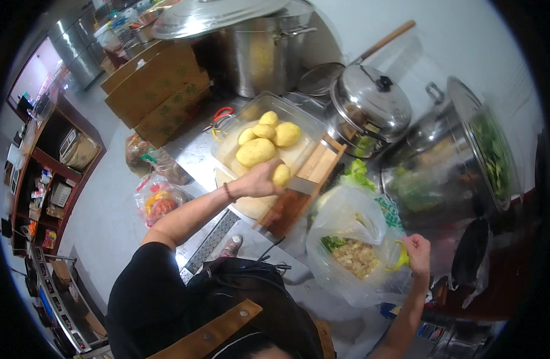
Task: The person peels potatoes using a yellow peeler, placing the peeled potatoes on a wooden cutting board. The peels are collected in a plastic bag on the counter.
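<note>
My left hand (259, 178) grips a peeled potato (281, 175) above the near edge of a clear plastic tub (310, 130). Several peeled potatoes (256, 152) lie in the tub. Beside it leans a wooden board slicer (297, 193) with a metal plate. Over on the right, my right hand (417, 253) pinches a yellow-green object (400, 258), whose kind I cannot tell, at the rim of a clear plastic bag (319, 273). Pale scraps (355, 258) and some green leaves lie inside the open bag.
Behind the tub stand a tall steel stockpot (263, 58) and a lidded steel pot (371, 94). Another large pot (429, 175) is at the right, near leafy greens (490, 152). Red-handled scissors (223, 113) lie left of the tub, near a cardboard box (162, 89). Bagged produce (160, 202) is at the left.
</note>
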The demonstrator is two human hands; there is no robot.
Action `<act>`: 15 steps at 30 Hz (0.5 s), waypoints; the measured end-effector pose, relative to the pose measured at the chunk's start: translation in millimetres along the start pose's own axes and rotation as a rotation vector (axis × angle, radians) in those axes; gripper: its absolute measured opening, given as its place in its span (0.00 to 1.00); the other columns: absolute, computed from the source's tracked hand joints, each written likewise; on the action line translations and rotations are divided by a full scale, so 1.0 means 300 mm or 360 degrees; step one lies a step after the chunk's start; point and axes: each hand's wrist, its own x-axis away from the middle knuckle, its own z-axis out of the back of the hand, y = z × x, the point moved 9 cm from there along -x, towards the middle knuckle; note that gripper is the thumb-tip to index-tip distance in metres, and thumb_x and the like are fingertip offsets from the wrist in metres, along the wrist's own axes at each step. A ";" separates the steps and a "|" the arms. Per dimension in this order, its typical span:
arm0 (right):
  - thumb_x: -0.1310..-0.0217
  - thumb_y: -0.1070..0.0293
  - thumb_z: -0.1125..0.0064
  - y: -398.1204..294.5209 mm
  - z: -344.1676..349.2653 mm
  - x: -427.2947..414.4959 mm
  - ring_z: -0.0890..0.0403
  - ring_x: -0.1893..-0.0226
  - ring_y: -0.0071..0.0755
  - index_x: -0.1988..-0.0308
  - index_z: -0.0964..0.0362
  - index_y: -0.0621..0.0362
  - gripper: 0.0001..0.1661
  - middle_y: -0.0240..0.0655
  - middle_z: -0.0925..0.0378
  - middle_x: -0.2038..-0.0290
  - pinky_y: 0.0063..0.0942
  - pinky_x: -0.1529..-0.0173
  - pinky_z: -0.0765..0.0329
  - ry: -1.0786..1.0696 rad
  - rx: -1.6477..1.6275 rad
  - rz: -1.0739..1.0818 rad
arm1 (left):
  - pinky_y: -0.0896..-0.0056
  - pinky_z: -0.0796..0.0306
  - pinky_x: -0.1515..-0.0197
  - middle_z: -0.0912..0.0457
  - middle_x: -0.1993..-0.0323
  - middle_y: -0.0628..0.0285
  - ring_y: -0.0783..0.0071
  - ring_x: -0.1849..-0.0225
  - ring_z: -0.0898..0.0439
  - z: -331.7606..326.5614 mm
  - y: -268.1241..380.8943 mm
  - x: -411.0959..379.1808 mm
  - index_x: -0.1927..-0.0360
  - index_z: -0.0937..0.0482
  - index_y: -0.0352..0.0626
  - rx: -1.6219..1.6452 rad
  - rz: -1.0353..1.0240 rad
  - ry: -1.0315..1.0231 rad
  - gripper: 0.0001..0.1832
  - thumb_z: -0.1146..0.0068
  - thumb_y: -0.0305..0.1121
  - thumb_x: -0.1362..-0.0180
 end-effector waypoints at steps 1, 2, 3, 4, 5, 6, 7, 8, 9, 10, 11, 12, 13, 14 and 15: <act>0.46 0.67 0.49 -0.016 -0.013 -0.002 0.35 0.84 0.16 0.80 0.34 0.62 0.13 0.27 0.32 0.86 0.17 0.79 0.39 0.0010 -0.0083 0.0019 | 0.64 0.33 0.57 0.27 0.66 0.46 0.54 0.61 0.27 0.026 -0.054 -0.013 0.56 0.34 0.35 -0.0090 0.0095 0.0045 0.29 0.42 0.35 0.65; 0.44 0.67 0.50 -0.043 -0.033 -0.008 0.36 0.85 0.15 0.81 0.34 0.61 0.14 0.27 0.32 0.85 0.17 0.79 0.39 0.0019 -0.0168 0.0039 | 0.62 0.33 0.57 0.28 0.64 0.45 0.52 0.60 0.27 0.037 -0.084 -0.033 0.55 0.35 0.35 -0.0197 0.0072 0.0071 0.30 0.41 0.36 0.65; 0.44 0.66 0.51 -0.085 -0.073 -0.012 0.36 0.85 0.16 0.81 0.34 0.61 0.15 0.27 0.32 0.85 0.16 0.79 0.40 0.0031 -0.0184 0.0004 | 0.61 0.33 0.56 0.29 0.62 0.44 0.50 0.59 0.28 0.044 -0.122 -0.054 0.54 0.36 0.35 -0.0302 0.0060 0.0098 0.32 0.40 0.37 0.65; 0.43 0.66 0.52 -0.137 -0.120 -0.011 0.36 0.85 0.16 0.81 0.34 0.61 0.15 0.27 0.32 0.85 0.16 0.79 0.40 0.0039 -0.0198 -0.0029 | 0.60 0.33 0.56 0.30 0.61 0.43 0.49 0.59 0.29 0.041 -0.176 -0.075 0.56 0.36 0.34 -0.0338 0.0080 0.0138 0.31 0.39 0.39 0.64; 0.42 0.65 0.53 -0.181 -0.150 -0.004 0.36 0.85 0.16 0.80 0.34 0.61 0.16 0.27 0.32 0.85 0.16 0.80 0.40 0.0074 -0.0193 -0.0072 | 0.58 0.33 0.56 0.31 0.59 0.43 0.48 0.59 0.29 0.035 -0.209 -0.099 0.57 0.36 0.33 -0.0350 0.0080 0.0168 0.31 0.39 0.41 0.63; 0.42 0.64 0.53 -0.177 -0.187 -0.019 0.36 0.85 0.16 0.80 0.33 0.60 0.16 0.27 0.32 0.85 0.17 0.80 0.40 0.0104 -0.0288 -0.0088 | 0.58 0.33 0.57 0.31 0.59 0.43 0.47 0.59 0.29 0.040 -0.212 -0.117 0.58 0.36 0.33 -0.0376 0.0062 0.0143 0.30 0.40 0.40 0.62; 0.42 0.64 0.54 -0.169 -0.226 -0.026 0.35 0.85 0.16 0.80 0.33 0.60 0.16 0.27 0.32 0.84 0.17 0.80 0.40 0.0100 -0.0378 -0.0054 | 0.58 0.33 0.57 0.32 0.59 0.43 0.47 0.60 0.29 0.045 -0.216 -0.124 0.58 0.36 0.33 -0.0398 0.0044 0.0102 0.29 0.40 0.40 0.61; 0.42 0.64 0.54 -0.160 -0.262 -0.034 0.35 0.85 0.16 0.79 0.32 0.60 0.16 0.27 0.32 0.84 0.17 0.80 0.39 0.0096 -0.0469 -0.0019 | 0.61 0.32 0.58 0.31 0.59 0.46 0.53 0.59 0.27 0.081 -0.207 -0.122 0.53 0.35 0.36 -0.0419 -0.0124 0.0165 0.29 0.43 0.39 0.58; 0.42 0.64 0.54 -0.167 -0.283 -0.034 0.35 0.85 0.17 0.79 0.32 0.60 0.16 0.27 0.32 0.84 0.17 0.80 0.39 0.0101 -0.0554 0.0013 | 0.62 0.32 0.59 0.29 0.60 0.48 0.55 0.60 0.27 0.146 -0.214 -0.123 0.55 0.33 0.36 -0.0258 -0.0169 0.0264 0.26 0.43 0.38 0.58; 0.42 0.64 0.56 -0.188 -0.315 -0.015 0.33 0.85 0.19 0.79 0.32 0.60 0.16 0.29 0.32 0.84 0.17 0.81 0.38 0.0134 -0.0622 0.0011 | 0.63 0.32 0.60 0.28 0.61 0.49 0.56 0.61 0.26 0.218 -0.221 -0.130 0.57 0.31 0.37 -0.0099 -0.0222 0.0354 0.23 0.44 0.37 0.57; 0.42 0.64 0.57 -0.179 -0.337 -0.009 0.34 0.86 0.19 0.78 0.33 0.60 0.15 0.29 0.33 0.84 0.18 0.81 0.38 0.0151 -0.0693 -0.0045 | 0.64 0.31 0.60 0.27 0.63 0.50 0.58 0.62 0.26 0.287 -0.242 -0.144 0.59 0.30 0.37 0.0065 -0.0275 0.0440 0.21 0.45 0.36 0.56; 0.42 0.64 0.57 -0.159 -0.352 0.013 0.34 0.86 0.20 0.78 0.33 0.60 0.15 0.30 0.33 0.84 0.18 0.81 0.37 0.0185 -0.0760 -0.0107 | 0.68 0.30 0.64 0.24 0.67 0.53 0.62 0.66 0.24 0.383 -0.280 -0.156 0.63 0.26 0.38 0.0170 -0.0316 0.0678 0.15 0.47 0.33 0.55; 0.42 0.64 0.58 -0.141 -0.371 0.024 0.34 0.86 0.21 0.78 0.33 0.60 0.15 0.30 0.33 0.84 0.19 0.82 0.37 0.0208 -0.0838 -0.0171 | 0.69 0.30 0.66 0.23 0.70 0.54 0.65 0.69 0.23 0.472 -0.342 -0.179 0.64 0.26 0.38 0.0081 -0.0238 0.0773 0.13 0.48 0.31 0.54; 0.42 0.64 0.57 -0.144 -0.387 0.033 0.34 0.87 0.21 0.77 0.34 0.60 0.14 0.31 0.34 0.85 0.19 0.83 0.38 0.0214 -0.0870 -0.0213 | 0.69 0.29 0.68 0.22 0.71 0.54 0.65 0.71 0.23 0.547 -0.451 -0.222 0.65 0.26 0.36 0.0094 -0.0204 0.0900 0.13 0.47 0.31 0.55; 0.43 0.63 0.57 -0.134 -0.398 0.052 0.35 0.88 0.22 0.77 0.35 0.59 0.14 0.31 0.35 0.85 0.19 0.84 0.39 0.0237 -0.0906 -0.0269 | 0.68 0.29 0.67 0.22 0.72 0.54 0.65 0.71 0.23 0.608 -0.533 -0.256 0.67 0.27 0.35 0.0108 -0.0063 0.0971 0.13 0.46 0.32 0.55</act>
